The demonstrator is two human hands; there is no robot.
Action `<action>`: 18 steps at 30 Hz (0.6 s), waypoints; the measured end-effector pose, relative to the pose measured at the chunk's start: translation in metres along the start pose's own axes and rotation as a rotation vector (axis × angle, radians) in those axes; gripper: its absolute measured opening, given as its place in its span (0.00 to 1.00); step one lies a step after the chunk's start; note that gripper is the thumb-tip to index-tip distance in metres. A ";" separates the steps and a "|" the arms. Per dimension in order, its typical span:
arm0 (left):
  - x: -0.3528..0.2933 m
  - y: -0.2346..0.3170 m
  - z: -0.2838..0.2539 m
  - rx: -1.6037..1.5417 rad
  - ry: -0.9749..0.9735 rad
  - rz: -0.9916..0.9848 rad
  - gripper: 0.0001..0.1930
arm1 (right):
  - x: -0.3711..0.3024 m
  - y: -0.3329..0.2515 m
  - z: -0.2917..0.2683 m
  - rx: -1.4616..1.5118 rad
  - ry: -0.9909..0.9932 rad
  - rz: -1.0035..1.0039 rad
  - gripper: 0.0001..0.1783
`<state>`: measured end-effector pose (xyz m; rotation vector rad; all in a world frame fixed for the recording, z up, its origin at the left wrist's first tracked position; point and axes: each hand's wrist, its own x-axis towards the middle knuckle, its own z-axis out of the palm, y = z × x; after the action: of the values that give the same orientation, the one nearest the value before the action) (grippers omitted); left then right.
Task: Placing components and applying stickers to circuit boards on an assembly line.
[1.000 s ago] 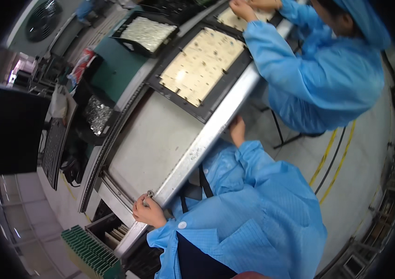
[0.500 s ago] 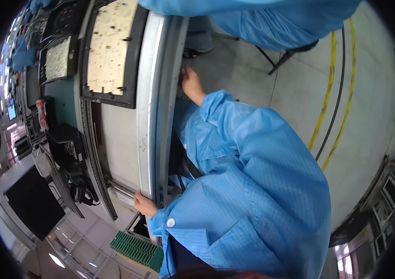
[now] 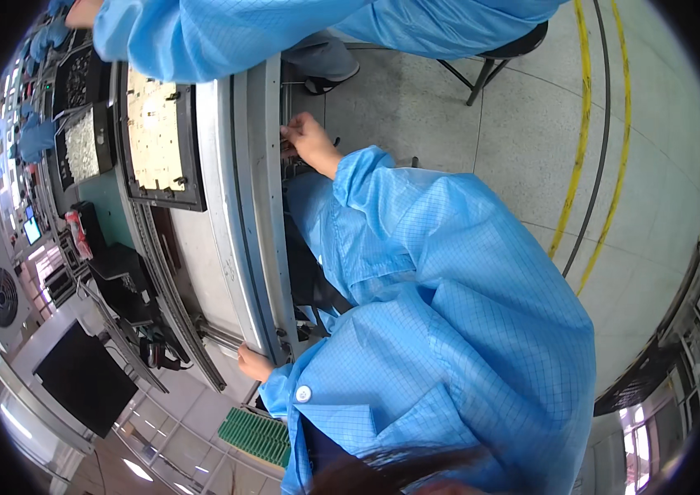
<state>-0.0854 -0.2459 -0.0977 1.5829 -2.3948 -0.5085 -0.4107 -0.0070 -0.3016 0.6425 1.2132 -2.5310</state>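
My left hand (image 3: 256,364) rests at the near end of a long metal rail (image 3: 230,206), its fingers curled over the edge. My right hand (image 3: 314,145) is farther up along the same rail, by its outer side. The right fingers and thumb are bent together close to the rail; whatever may be between them is too small or hidden to name. Past the rail, a cream-coloured board with small black clips (image 3: 154,136) lies in a black frame (image 3: 193,177).
A co-worker's blue sleeve (image 3: 193,41) reaches across the rail and the board's far end. Bins of small parts (image 3: 82,148) stand at left. A black monitor (image 3: 86,375) and a rack of green circuit boards (image 3: 255,433) are near. A stool (image 3: 515,41) stands at far right.
The co-worker's arm has stretched left over the board's far end. My right hand shows more fully beside the rail. The view has shifted, and my left hand stays at the rail's end.
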 end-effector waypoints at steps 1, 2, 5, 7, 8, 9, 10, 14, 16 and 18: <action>0.003 -0.002 0.000 0.053 0.011 0.029 0.25 | -0.003 -0.004 -0.004 0.116 -0.019 0.063 0.11; 0.009 -0.004 0.001 0.103 0.026 0.032 0.25 | -0.006 -0.009 -0.009 0.144 -0.014 0.077 0.12; 0.005 -0.011 -0.001 0.169 0.036 -0.017 0.25 | -0.012 -0.013 -0.010 0.128 -0.038 0.082 0.11; -0.010 0.026 0.001 0.177 0.095 -0.018 0.23 | -0.004 0.003 -0.020 0.192 -0.055 0.014 0.10; -0.008 0.024 0.003 0.178 0.110 -0.026 0.22 | 0.002 0.007 -0.023 0.099 -0.052 -0.009 0.09; -0.003 0.018 0.005 0.179 0.118 -0.038 0.21 | 0.008 0.009 -0.026 0.002 -0.048 -0.034 0.09; -0.004 0.009 0.006 0.121 0.150 -0.021 0.20 | 0.012 0.010 -0.026 -0.017 -0.058 -0.062 0.11; -0.018 -0.018 0.006 -0.075 0.264 0.035 0.13 | 0.000 0.002 -0.023 -0.097 -0.175 -0.133 0.22; -0.043 -0.010 0.002 -0.100 0.302 0.141 0.09 | 0.016 0.008 -0.046 -0.363 -0.194 -0.128 0.16; -0.070 0.006 -0.004 -0.098 0.402 0.165 0.10 | 0.023 0.006 -0.043 -0.505 -0.393 -0.145 0.18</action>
<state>-0.0611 -0.1802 -0.0911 1.2886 -2.1340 -0.2422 -0.4163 0.0220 -0.3401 -0.0587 1.6857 -2.1655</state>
